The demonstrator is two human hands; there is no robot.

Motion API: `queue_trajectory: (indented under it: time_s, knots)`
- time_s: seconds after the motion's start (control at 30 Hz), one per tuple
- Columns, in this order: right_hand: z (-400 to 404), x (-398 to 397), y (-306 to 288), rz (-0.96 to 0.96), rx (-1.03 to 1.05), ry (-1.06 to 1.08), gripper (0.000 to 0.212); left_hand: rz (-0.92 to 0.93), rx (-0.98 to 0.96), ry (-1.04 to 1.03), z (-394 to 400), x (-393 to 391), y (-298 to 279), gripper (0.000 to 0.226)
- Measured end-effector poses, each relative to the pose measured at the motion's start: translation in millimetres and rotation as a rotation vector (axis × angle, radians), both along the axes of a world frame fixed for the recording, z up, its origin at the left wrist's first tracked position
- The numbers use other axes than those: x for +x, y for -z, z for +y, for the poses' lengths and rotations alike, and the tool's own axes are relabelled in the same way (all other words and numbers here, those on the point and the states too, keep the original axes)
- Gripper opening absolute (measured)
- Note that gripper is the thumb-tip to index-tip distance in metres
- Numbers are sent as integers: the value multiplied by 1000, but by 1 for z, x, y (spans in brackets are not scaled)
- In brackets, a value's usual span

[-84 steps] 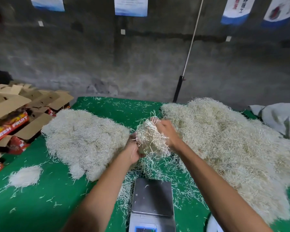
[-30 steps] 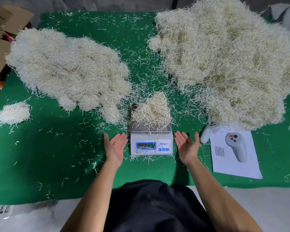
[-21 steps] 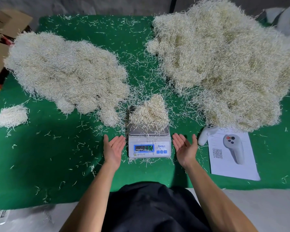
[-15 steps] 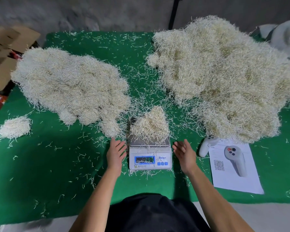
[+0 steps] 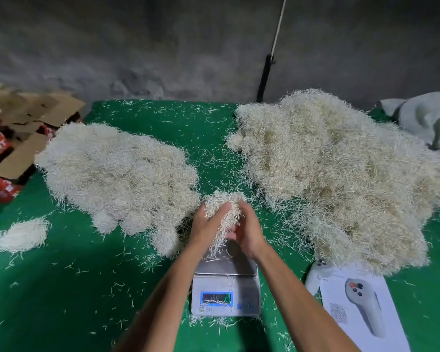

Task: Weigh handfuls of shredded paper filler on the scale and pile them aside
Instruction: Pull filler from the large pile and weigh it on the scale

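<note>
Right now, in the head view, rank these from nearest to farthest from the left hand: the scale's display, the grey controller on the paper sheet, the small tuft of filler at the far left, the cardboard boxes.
From the left hand:
1. Scale's display, just below, toward the person.
2. Grey controller, lower right on the paper sheet.
3. Small tuft, far left on the green cloth.
4. Cardboard boxes, upper left, beyond the table edge.

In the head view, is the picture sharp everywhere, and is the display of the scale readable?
Head view: the scale display is a blurred blue glow with paper strands across it, so no digits can be read; both hands, left hand and right hand, and the handful of filler look slightly motion-blurred; the wall behind is dim; the wide lens bends the table edges.
</note>
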State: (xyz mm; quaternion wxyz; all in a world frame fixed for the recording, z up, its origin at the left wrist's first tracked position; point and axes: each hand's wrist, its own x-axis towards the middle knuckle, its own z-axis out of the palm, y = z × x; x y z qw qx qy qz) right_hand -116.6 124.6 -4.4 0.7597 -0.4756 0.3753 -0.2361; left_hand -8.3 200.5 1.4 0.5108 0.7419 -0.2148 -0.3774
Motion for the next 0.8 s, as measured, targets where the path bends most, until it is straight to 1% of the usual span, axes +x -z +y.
queue_trajectory:
  time_s: [0.07, 0.1, 0.13, 0.2, 0.3, 0.33, 0.43, 0.47, 0.5, 0.53, 0.57, 0.63, 0.67, 0.7, 0.77, 0.8]
  knots:
    - [-20, 1, -10, 199, -178, 15, 51, 43, 19, 25, -5, 8, -2, 127]
    - [-32, 2, -14, 278, -226, 29, 50, 58, 42, 34, -6, 10, -2, 129]
    - [-45, 3, -18, 319, -213, 39, 45, 79, 62, 39, -9, 11, -1, 129]
    - [-71, 4, -27, 318, -143, 47, 40, 158, 71, 24, -15, 11, 1, 130]
    - [-109, 8, -34, 319, -48, 100, 39, 282, -5, -35, -28, 12, 1, 138]
    - [-119, 11, -35, 311, -17, 123, 35, 301, -31, -45, -33, 12, 2, 136]
    - [-142, 19, -37, 319, 51, 177, 23, 305, -46, -19, -41, 10, -1, 118]
    - [-153, 16, -36, 324, 64, 204, 20, 325, -31, -12, -41, 12, 0, 107]
    - [-168, 9, -37, 331, 66, 237, 19, 324, -52, 2, -37, 15, 1, 87]
    - [-186, -2, -39, 342, 51, 279, 24, 260, -88, 3, -31, 19, 6, 64]
    - [-208, -16, -42, 344, 33, 322, 29, 192, -107, -39, -21, 24, 11, 47]
    - [-248, -39, -51, 300, 58, 427, 37, 112, -114, -135, -4, 38, 19, 27]
    - [-261, -44, -57, 241, 75, 465, 40, 110, -79, -164, 2, 43, 26, 18]
    - [-273, -45, -60, 162, 96, 501, 42, 81, -50, -161, 3, 43, 26, 17]
    - [-289, -39, -60, 28, 126, 583, 42, 147, -36, -203, -1, 41, 28, 11]
    - [-291, -37, -60, 15, 113, 591, 41, 172, -36, -244, -5, 42, 33, 6]
